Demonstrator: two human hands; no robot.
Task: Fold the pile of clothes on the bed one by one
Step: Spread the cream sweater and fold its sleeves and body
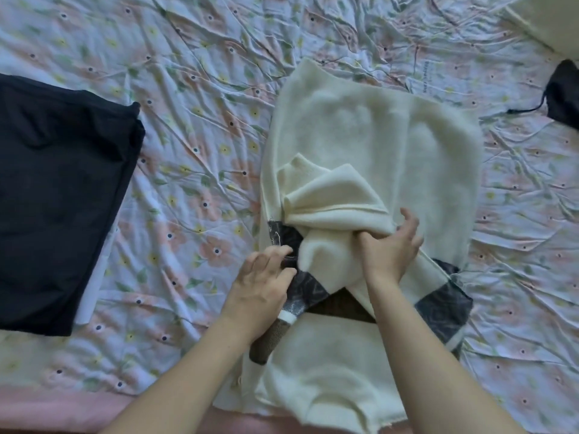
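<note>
A cream sweater [369, 145] with a dark patterned band lies spread on the bed [200, 126], filling the centre and lower centre of the frame. Its fuzzy body reaches up toward the upper middle, and its near hem runs down to the bottom edge, partly over the pink border of the bedding.

The right hand [388, 245] sits just right of centre, on top of the sweater, its fingers curled down and closed on a bunched fold of cream fabric. A folded sleeve [329, 195] fans out to the upper left of that hand, lying across the sweater's body.

The left hand [263, 283] is lower and to the left, at the sweater's left edge. Its fingers are bent and pinch the dark patterned band [300, 283] where it meets the cream knit; the thumb is hidden, so how tight the grip is cannot be told.

At the left edge of the frame a folded black garment [59, 198] lies flat, well apart from the sweater, with a broad strip of crumpled floral sheet between them. Another dark garment [564, 95] with a trailing cord shows at the right edge, partly cut off. A pale pillow [551, 17] fills the upper right corner. Open sheet lies across the top of the frame and to the right of the sweater.
</note>
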